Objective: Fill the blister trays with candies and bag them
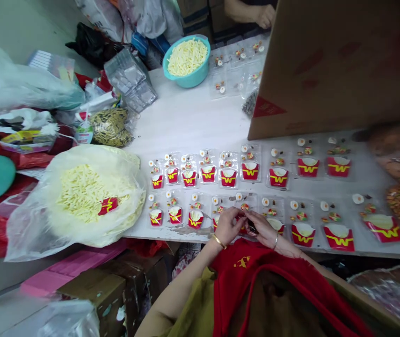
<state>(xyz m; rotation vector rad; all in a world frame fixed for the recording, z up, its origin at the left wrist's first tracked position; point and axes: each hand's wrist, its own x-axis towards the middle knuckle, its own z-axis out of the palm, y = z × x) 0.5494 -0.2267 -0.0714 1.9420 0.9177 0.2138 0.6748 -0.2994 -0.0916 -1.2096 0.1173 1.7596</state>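
At five o'clock we see the right hand (263, 229) clamped on a small dark item (252, 227), left hand (228, 225) alongside (its grip we cannot tell), clear trays (258, 162) rowed around, presumably for easy reach.

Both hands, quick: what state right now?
Left hand: partly closed; whether it holds anything cannot be told.
Right hand: curled closed, holding a small dark item.
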